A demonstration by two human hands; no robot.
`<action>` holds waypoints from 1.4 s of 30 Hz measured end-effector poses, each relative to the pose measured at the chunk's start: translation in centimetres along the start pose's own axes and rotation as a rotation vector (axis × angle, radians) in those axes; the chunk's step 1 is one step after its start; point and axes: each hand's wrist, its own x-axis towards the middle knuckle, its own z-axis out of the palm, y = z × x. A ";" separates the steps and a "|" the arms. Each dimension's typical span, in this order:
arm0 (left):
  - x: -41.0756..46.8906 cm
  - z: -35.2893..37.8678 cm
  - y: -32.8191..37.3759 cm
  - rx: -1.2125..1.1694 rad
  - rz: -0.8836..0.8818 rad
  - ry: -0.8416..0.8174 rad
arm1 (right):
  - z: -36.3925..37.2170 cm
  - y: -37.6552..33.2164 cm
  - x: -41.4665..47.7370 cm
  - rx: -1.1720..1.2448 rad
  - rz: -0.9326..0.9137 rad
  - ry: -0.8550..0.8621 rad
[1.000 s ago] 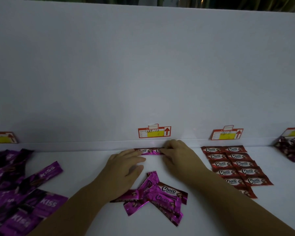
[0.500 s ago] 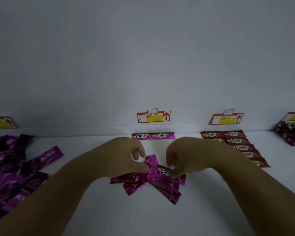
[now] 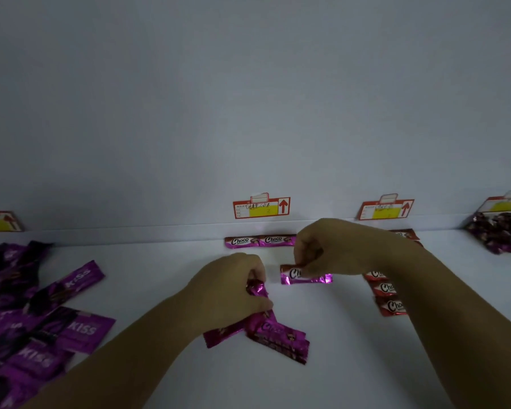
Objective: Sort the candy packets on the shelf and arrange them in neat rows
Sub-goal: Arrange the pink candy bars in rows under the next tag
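Choco packet (image 3: 306,276) pinched in our right hand (image 3: 316,246), left hand (image 3: 233,284) pinching another off the pile (image 3: 278,335); slippery foil could land crooked, messing our row (image 3: 260,241).

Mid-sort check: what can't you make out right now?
Head view:
Red packets: right forearm hides most rows; count unknown.
Packet in the left hand: fingers cover its print.
Price tag: writing too small to read.
Kiss packets: pile cut off by left edge.
Dark candies: cut off by right edge.

magenta choco packet (image 3: 306,276) pinched level above shelf (image 3: 160,261).
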 end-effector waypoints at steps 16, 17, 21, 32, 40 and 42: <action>-0.3 -6.5 -3.3 -0.687 0.006 -0.052 | 4.5 -0.6 2.7 0.171 -0.091 0.292; -0.4 -6.6 -3.4 -0.712 0.038 -0.017 | 4.6 -0.6 2.8 0.144 -0.102 0.326; -0.3 -6.0 -3.0 -0.644 0.221 0.170 | 2.9 -0.8 2.1 0.408 -0.102 0.317; 0.4 -3.6 -3.1 -0.400 0.293 0.266 | 2.0 -1.1 1.1 0.713 -0.149 0.016; -0.3 -1.5 -1.2 0.049 0.177 -0.004 | 0.2 1.7 0.7 0.144 0.051 0.025; -0.3 -1.0 -1.0 0.134 0.180 -0.110 | 0.6 1.9 1.0 0.059 0.086 0.030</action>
